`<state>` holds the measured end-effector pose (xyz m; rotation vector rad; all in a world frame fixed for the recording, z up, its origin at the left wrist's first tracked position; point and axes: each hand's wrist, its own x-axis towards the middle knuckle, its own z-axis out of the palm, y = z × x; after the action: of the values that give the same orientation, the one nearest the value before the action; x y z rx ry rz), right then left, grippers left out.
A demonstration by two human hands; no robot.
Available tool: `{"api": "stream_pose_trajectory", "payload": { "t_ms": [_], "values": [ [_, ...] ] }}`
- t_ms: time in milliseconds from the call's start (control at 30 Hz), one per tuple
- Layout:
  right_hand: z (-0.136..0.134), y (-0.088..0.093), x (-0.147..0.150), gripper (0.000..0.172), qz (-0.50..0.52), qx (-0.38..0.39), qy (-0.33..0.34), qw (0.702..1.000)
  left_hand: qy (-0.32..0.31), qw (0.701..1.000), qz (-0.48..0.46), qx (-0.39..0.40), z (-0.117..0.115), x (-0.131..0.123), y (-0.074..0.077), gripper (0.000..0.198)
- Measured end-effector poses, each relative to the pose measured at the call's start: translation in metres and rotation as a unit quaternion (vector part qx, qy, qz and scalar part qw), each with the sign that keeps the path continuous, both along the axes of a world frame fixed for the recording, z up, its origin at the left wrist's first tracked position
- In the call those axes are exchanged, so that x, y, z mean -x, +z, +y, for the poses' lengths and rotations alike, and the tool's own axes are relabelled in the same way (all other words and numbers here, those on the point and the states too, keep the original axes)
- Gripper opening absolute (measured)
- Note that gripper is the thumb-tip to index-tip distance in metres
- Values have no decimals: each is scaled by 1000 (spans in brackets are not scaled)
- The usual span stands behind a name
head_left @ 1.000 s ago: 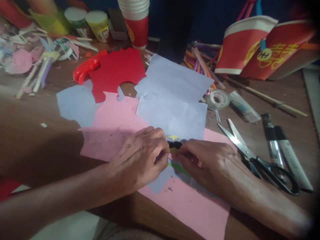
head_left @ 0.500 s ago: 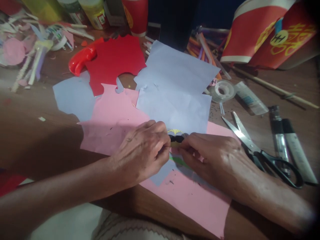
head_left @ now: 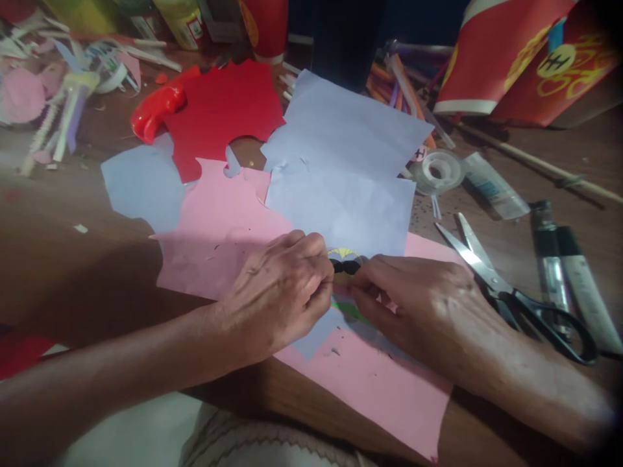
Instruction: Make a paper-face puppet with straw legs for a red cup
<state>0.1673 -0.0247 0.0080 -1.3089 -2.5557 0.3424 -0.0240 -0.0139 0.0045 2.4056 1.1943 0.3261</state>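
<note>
A small paper cutout (head_left: 345,267) with yellow and black parts lies between my two hands, partly hidden by the fingers. My left hand (head_left: 292,292) pinches its left side, fingers curled and closed. On its right side, my right hand (head_left: 399,292) is closed too, thumb and forefinger pinching the edge. Just below the cutout shows a strip of green (head_left: 351,311). Under both hands are pink paper (head_left: 370,383) and a pale blue sheet (head_left: 341,207) with cut edges. Black-handled scissors (head_left: 501,285) lie partly spread beside my right wrist.
Two markers (head_left: 586,292), a clear tube (head_left: 494,185) and a tape roll (head_left: 438,170) lie at the right. Red paper cups (head_left: 506,52) stand behind them. Red paper (head_left: 233,110) and a shiny red object (head_left: 158,110) lie at back left, near a scrap pile (head_left: 53,84).
The view has shifted slightly, so things at the right sit a little farther right. Both hands keep their pinch on the paper cutout, almost unmoved.
</note>
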Motion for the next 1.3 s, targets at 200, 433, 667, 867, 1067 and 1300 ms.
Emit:
{"api": "stream_pose_trajectory", "payload": {
  "t_ms": [200,433,667,867,1067,1300],
  "values": [
    [0,-2,1,19,-4,-3,-1,1000,-12,1000,-2,-27,-1,0,0,18],
    [0,-1,1,26,-14,-12,-6,1000,-13,1000,-7,-22,0,0,-1,18],
    [-1,-3,1,19,-33,-23,3,999,-11,999,-11,-30,-1,1,-2,17],
    [-3,-5,0,18,-42,-33,9,999,-16,999,-6,-33,-1,0,-2,17],
    [-2,-3,1,20,-37,-39,10,999,-13,999,-4,-31,-1,0,-2,18],
    [-1,-1,3,18,-47,-48,19,998,-11,999,13,-41,-1,0,-1,16]
  ]
}}
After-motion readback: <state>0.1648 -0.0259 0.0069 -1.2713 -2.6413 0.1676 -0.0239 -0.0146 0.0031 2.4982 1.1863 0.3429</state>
